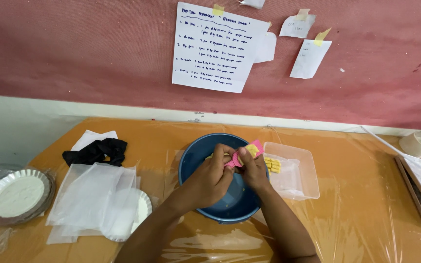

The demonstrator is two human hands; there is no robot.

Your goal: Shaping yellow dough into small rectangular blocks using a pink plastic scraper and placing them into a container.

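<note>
Both hands meet over a blue bowl (198,156) at the table's middle. My left hand (209,176) and my right hand (251,168) together grip a small pink mould (255,146) with a piece of yellow dough in it; the right thumb presses on the dough. Just right of the bowl, a clear plastic box (304,168) holds several small yellow dough pieces (272,164). The inside of the bowl is mostly hidden by my hands.
Clear plastic sheets (93,197) lie at the left over a foil plate (141,208). Another foil plate with a white disc (16,196) sits far left. A black cloth (96,151), a tape roll (417,142) and a tray edge (415,192) are also on the plastic-covered orange table (356,209). Paper notes hang on the red wall.
</note>
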